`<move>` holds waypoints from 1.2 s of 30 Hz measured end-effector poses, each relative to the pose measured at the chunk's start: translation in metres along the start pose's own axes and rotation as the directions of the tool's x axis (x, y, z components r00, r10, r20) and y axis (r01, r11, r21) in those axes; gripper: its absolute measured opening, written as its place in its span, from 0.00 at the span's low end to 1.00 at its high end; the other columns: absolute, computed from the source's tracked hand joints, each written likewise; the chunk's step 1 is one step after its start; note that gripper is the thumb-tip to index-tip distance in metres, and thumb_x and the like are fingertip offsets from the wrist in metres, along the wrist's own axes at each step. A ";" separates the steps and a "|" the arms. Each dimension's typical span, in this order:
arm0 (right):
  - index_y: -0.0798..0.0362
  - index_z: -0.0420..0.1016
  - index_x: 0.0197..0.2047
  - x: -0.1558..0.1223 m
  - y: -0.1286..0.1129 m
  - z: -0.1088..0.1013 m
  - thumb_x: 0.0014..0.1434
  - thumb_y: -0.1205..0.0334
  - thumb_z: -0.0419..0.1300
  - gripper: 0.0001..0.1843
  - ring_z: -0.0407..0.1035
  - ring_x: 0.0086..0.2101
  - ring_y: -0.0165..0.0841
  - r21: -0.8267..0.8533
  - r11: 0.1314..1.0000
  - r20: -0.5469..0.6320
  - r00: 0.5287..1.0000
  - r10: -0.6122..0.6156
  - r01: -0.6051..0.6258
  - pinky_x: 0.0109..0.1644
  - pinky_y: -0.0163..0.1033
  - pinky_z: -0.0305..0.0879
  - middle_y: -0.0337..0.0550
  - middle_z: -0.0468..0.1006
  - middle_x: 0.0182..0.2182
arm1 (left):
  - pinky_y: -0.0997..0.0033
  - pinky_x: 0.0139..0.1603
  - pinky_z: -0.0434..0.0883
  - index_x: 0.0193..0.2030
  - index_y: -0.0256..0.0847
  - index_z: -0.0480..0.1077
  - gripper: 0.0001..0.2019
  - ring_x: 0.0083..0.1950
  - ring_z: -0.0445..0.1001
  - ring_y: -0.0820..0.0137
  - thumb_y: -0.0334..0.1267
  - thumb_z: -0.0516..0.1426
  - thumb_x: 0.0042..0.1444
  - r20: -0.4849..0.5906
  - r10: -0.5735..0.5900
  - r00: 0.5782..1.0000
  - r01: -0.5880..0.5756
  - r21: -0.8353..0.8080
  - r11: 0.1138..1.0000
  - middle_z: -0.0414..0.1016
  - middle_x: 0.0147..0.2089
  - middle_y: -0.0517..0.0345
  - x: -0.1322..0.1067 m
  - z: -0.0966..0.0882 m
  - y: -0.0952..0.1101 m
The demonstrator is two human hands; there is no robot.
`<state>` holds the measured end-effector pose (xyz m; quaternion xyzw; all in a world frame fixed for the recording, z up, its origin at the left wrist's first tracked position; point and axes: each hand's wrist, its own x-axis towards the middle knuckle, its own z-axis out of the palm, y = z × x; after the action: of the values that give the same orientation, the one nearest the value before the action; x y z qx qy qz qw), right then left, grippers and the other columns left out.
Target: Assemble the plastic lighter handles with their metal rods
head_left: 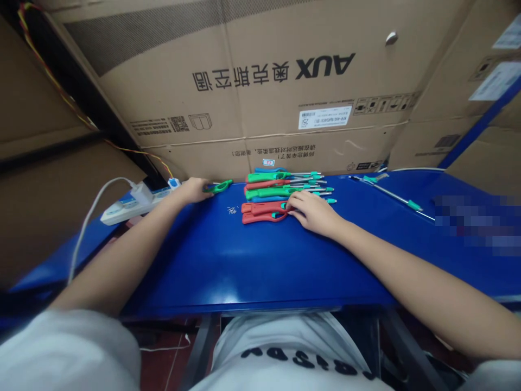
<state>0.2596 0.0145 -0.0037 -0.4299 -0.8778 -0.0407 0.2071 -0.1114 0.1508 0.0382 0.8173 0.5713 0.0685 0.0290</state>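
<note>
My left hand (195, 190) is closed around a green lighter handle (218, 187) at the far left of the blue table (228, 255). A row of long lighters with red and green handles (277, 193) and metal tubes lies at the back middle. My right hand (311, 210) rests on the nearest red lighters (262, 212), fingers curled over their right ends.
A white power strip (132, 203) with a plug and cable sits at the left edge. A loose metal tube with a teal tip (391, 195) lies at the back right. Large cardboard boxes (264, 81) stand behind the table.
</note>
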 end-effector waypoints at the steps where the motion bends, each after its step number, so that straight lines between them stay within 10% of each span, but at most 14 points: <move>1: 0.53 0.73 0.41 0.000 0.001 -0.001 0.67 0.65 0.56 0.05 0.67 0.44 0.43 -0.013 1.000 -0.011 1.000 -0.011 0.011 0.48 0.46 0.62 0.51 0.78 0.43 | 0.62 0.48 0.71 0.50 0.40 0.77 0.21 0.48 0.78 0.53 0.43 0.62 0.48 -0.019 -0.006 1.000 0.007 0.008 1.000 0.81 0.43 0.47 0.002 0.000 0.001; 5: 0.53 0.73 0.39 -0.001 -0.001 -0.014 0.67 0.65 0.56 0.05 0.67 0.42 0.42 -0.015 0.995 -0.002 0.995 -0.095 0.095 0.45 0.44 0.59 0.49 0.78 0.38 | 0.60 0.58 0.69 0.54 0.37 0.74 0.21 0.57 0.73 0.54 0.43 0.59 0.55 -0.170 0.030 0.985 -0.026 0.024 0.999 0.76 0.53 0.44 -0.011 -0.001 0.035; 8: 0.53 0.73 0.38 -0.004 -0.007 -0.030 0.65 0.68 0.58 0.03 0.68 0.39 0.38 0.115 0.982 0.117 0.979 -0.166 0.152 0.44 0.41 0.59 0.47 0.77 0.37 | 0.62 0.53 0.72 0.49 0.37 0.75 0.17 0.50 0.75 0.61 0.45 0.52 0.64 -0.415 0.179 0.892 -0.259 -0.144 0.955 0.77 0.49 0.47 -0.045 0.001 0.087; 14: 0.53 0.72 0.38 -0.013 -0.017 -0.041 0.60 0.66 0.62 0.03 0.67 0.33 0.32 0.404 0.915 0.379 0.911 -0.162 -0.005 0.35 0.35 0.60 0.43 0.75 0.38 | 0.56 0.55 0.72 0.58 0.42 0.72 0.23 0.55 0.73 0.54 0.48 0.62 0.58 -0.079 0.429 0.900 -0.434 -0.073 0.898 0.75 0.54 0.46 -0.116 0.020 0.165; 19: 0.51 0.69 0.47 -0.014 -0.012 -0.034 0.55 0.50 0.70 0.22 0.68 0.38 0.36 0.344 0.936 0.326 0.945 -0.041 -0.078 0.39 0.38 0.62 0.45 0.74 0.43 | 0.57 0.58 0.71 0.55 0.39 0.72 0.16 0.56 0.73 0.57 0.40 0.59 0.63 -0.057 0.494 0.867 -0.492 -0.243 0.836 0.73 0.53 0.46 -0.115 0.045 0.161; 36: 0.52 0.68 0.41 -0.009 -0.022 -0.037 0.51 0.42 0.70 0.26 0.67 0.34 0.35 0.273 0.935 0.456 0.886 0.083 -0.228 0.35 0.37 0.58 0.43 0.75 0.36 | 0.56 0.59 0.70 0.52 0.41 0.72 0.15 0.55 0.72 0.59 0.43 0.62 0.61 -0.214 0.509 0.834 -0.550 -0.410 0.728 0.75 0.52 0.49 -0.108 0.064 0.155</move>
<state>0.2601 -0.0149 0.0286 -0.4585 -0.8588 0.2163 0.0741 0.0057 -0.0018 -0.0146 0.9121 0.2826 0.2409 0.1739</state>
